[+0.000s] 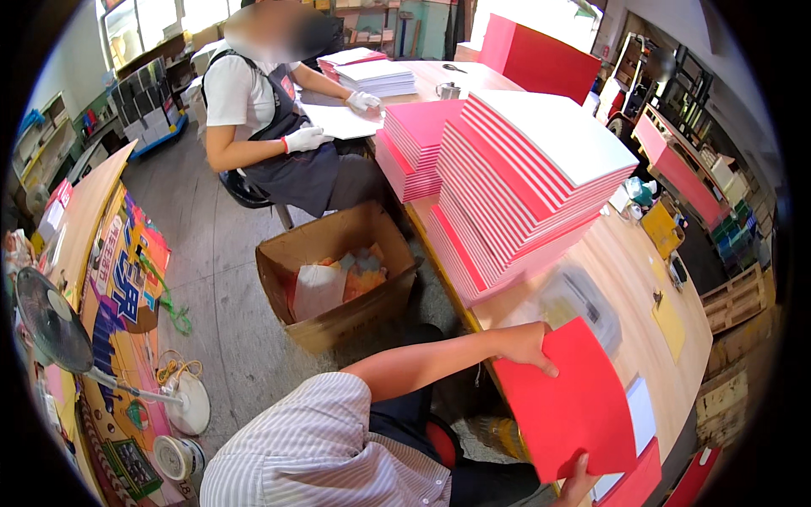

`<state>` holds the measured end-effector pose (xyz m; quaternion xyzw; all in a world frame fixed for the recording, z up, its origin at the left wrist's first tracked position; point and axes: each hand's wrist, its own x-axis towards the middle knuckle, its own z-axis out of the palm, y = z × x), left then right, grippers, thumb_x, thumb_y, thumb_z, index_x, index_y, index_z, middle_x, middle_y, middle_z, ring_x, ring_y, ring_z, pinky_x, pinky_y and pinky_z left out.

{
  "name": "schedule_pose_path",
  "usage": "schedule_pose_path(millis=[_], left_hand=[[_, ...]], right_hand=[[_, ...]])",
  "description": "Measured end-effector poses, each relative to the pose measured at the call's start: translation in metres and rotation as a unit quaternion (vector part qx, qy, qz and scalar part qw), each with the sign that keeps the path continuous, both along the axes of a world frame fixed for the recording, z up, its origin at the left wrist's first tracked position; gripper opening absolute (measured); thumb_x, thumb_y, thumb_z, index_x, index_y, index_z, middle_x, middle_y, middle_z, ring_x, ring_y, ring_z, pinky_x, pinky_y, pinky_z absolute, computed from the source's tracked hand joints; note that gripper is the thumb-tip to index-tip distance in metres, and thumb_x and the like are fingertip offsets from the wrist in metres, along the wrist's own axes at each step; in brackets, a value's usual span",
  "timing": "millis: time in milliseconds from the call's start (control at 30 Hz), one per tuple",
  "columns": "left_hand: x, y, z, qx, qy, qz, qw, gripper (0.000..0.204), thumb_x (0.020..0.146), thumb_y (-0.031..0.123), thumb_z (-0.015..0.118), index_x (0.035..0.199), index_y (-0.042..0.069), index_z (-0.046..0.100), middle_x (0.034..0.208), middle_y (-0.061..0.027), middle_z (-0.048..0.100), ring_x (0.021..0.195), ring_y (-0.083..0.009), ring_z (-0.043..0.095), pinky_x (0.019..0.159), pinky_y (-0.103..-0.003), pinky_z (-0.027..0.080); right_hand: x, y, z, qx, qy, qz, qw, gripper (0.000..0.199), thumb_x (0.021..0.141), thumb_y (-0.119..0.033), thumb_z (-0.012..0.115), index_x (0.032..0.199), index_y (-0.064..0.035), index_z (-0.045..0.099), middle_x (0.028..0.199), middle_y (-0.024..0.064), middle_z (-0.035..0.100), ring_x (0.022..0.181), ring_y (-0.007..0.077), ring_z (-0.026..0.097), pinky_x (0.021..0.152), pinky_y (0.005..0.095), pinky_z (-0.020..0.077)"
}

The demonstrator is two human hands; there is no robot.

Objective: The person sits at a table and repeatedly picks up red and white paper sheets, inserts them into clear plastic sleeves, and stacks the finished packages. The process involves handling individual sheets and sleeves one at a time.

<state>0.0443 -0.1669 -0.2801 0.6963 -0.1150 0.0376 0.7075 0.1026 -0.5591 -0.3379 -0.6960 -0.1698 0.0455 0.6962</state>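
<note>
Between my two hands is a flat red sheet, held at a slant over the near edge of the wooden table. My left hand grips its far left corner, the thumb lying on top. At the sheet's near edge, my right hand pinches it, thumb showing and the other fingers hidden underneath. Partly covered by it, more red sheets and a white sheet lie on the table. Beyond my left hand stands a clear plastic tub, beside a tall stack of red-and-white layered boards.
A co-worker in white gloves sits at the far left, handling a white sheet. An open cardboard box with scraps stands on the floor left of the table. A fan stands farther left. A large red box is at the back.
</note>
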Motion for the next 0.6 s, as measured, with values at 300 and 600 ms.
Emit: schedule_pose_path(millis=[300, 600], left_hand=[[-0.045, 0.007, -0.051, -0.077, 0.068, -0.024, 0.994, 0.038, 0.077, 0.012, 0.081, 0.107, -0.007, 0.067, 0.096, -0.0122, 0.074, 0.087, -0.0162, 0.068, 0.076, -0.033, 0.056], [-0.045, 0.024, -0.075, -0.031, 0.026, -0.047, 0.998, 0.029, 0.091, 0.019, 0.068, 0.111, -0.002, 0.064, 0.093, -0.0073, 0.071, 0.086, -0.0101, 0.063, 0.076, -0.030, 0.052]], right_hand=[[-0.069, 0.028, 0.002, -0.021, 0.122, -0.014, 0.992, 0.058, 0.091, -0.012, 0.069, 0.141, -0.0001, 0.044, 0.139, 0.0169, 0.051, 0.125, 0.0302, 0.051, 0.105, 0.0477, 0.0431], [-0.095, 0.022, 0.012, 0.013, 0.134, -0.027, 0.991, 0.052, 0.093, -0.010, 0.065, 0.139, 0.0010, 0.044, 0.133, 0.0138, 0.054, 0.119, 0.0258, 0.055, 0.101, 0.0415, 0.0468]])
